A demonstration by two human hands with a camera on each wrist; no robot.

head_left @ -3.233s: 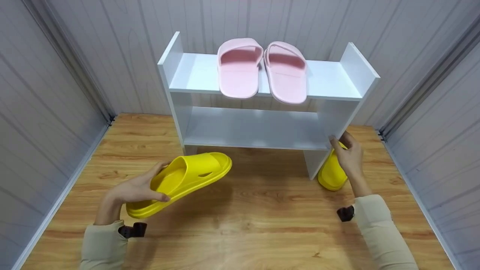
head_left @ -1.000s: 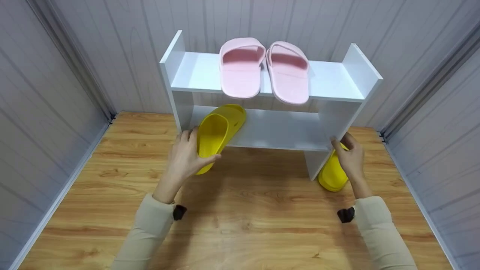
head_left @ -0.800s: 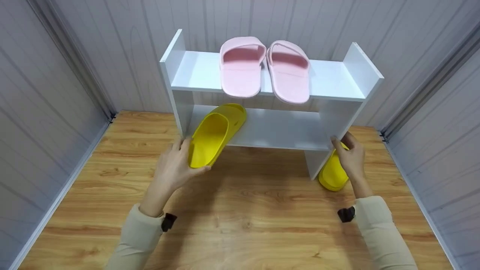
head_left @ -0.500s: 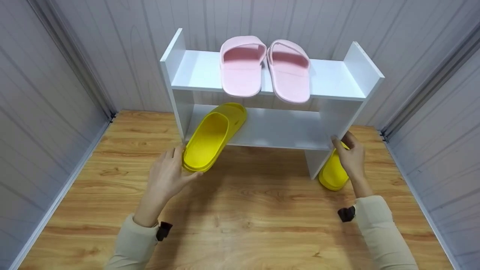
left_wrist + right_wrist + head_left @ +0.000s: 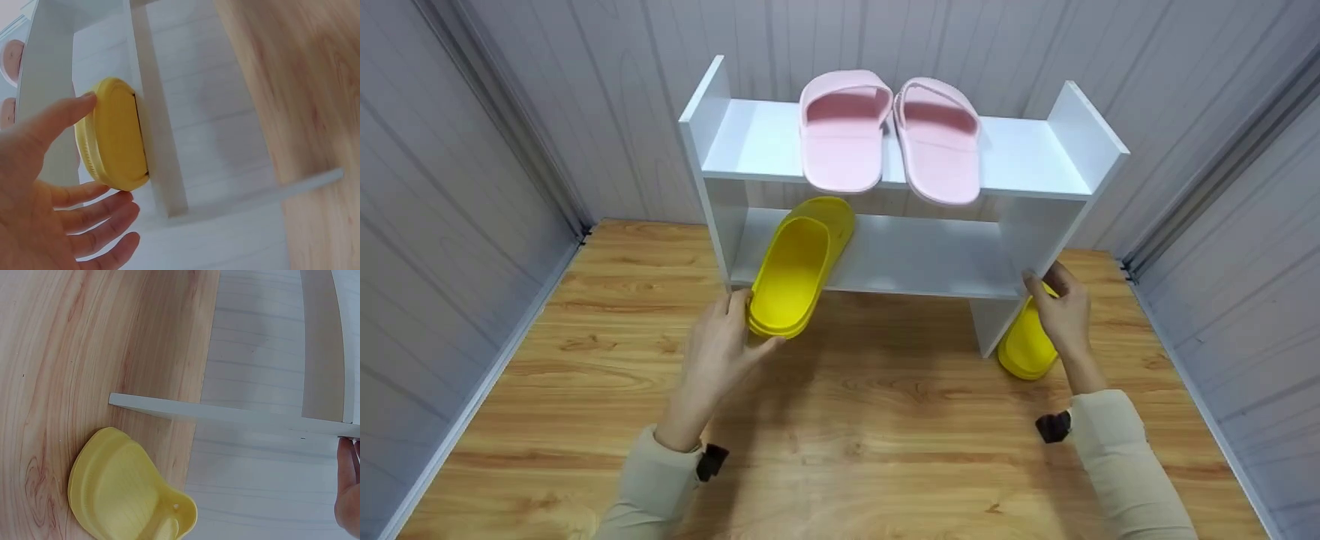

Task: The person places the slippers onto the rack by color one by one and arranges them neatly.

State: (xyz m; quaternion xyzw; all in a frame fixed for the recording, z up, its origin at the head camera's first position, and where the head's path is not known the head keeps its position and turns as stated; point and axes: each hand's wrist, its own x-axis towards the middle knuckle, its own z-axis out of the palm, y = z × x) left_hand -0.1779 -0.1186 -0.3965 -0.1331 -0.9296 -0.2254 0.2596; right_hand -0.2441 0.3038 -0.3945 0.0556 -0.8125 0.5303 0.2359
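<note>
In the head view, a yellow slipper [image 5: 791,277] lies on the lower shelf of the white shoe rack [image 5: 915,255], toe toward the back, heel sticking out past the front edge. My left hand [image 5: 720,345] pinches that heel, thumb on one side and fingers on the other; the left wrist view shows the yellow sole end [image 5: 118,135] between them. With my right hand [image 5: 1063,311] I grip the rack's right side panel [image 5: 225,410] at its front edge. A second yellow slipper [image 5: 1025,341] stands on the floor outside that panel, partly hidden behind this hand.
Two pink slippers [image 5: 841,142] sit side by side on the top shelf, heels over its front edge. Panelled walls [image 5: 1222,187] enclose the left, right and back. Wood-grain floor [image 5: 870,450] stretches in front of the rack.
My left hand carried the yellow slipper from above the floor onto the lower shelf, then slid back to its heel. Since then the heel has swung right and the slipper points straighter. My right hand stays put.
</note>
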